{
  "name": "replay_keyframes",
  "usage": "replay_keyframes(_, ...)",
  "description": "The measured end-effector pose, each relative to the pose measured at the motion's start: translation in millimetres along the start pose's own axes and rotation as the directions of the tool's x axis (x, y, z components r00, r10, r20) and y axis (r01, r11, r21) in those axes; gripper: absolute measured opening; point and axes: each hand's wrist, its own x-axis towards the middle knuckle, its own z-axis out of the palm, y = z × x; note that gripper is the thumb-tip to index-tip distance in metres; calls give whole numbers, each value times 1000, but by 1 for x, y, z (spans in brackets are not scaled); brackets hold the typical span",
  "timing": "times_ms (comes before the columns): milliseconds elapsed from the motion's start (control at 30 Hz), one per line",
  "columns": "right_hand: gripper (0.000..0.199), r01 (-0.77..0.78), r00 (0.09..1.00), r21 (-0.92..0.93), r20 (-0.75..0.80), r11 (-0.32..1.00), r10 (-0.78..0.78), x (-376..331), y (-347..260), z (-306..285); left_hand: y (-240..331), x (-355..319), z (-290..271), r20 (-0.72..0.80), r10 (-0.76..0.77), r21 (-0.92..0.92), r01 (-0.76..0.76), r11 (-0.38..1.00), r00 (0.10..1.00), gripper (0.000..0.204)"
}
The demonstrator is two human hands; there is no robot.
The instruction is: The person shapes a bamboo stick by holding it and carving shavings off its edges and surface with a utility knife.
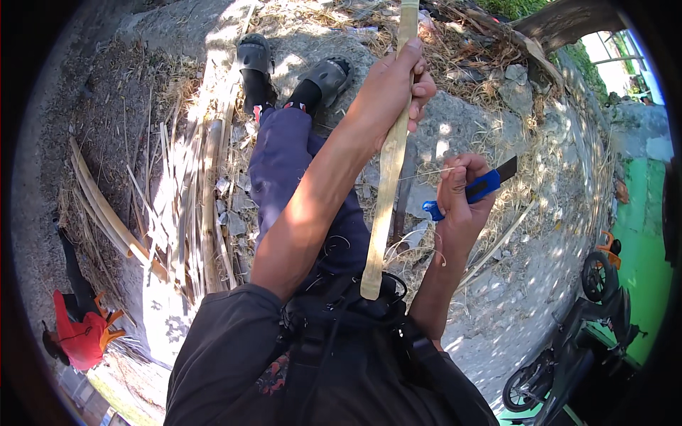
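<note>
From where I stand, the left hand is closed around a long, flat, pale-yellow bamboo-like strip, which runs from the top centre of the frame down to the wearer's waist. The right hand, right of centre, grips a blue-handled cutter — its dark blade angled to the upper right — and pinches a thin pale fibre reaching toward the strip (whether it is attached, I can't tell). Long pale split canes lie on the ground at left; a person in a red top is at lower left, and a dark motorcycle stands at lower right.
</note>
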Motion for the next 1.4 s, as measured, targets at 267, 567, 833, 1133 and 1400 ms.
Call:
replay_keyframes(267, 69, 71, 984, -61, 170, 996, -60, -10, -13, -49, 6, -6, -10, -103, -5, 134, 19, 991, 995, 38)
replay_keyframes(567, 51, 1, 808, -144, 583, 990, 84, -68, -59, -1, 4, 1, -20, -49, -38, 85, 43, 995, 998, 39)
replay_keyframes(833, 54, 195, 957, -205, 252, 959, -140, -57, -53, -4, 4, -2, -8, -93, -41, 226, 61, 972, 995, 43)
replay_keyframes(1133, 35, 109, 768, -202, 639, 973, 47, -31, -8, 3, -6, 0, -15, -43, 30, 130, -24, 991, 999, 43)
replay_keyframes(1400, 32, 155, 677, -176, 736, 972, 25, -60, 4, -18, 0, 6, -22, 45, -98, -25, 100, 995, 994, 36)
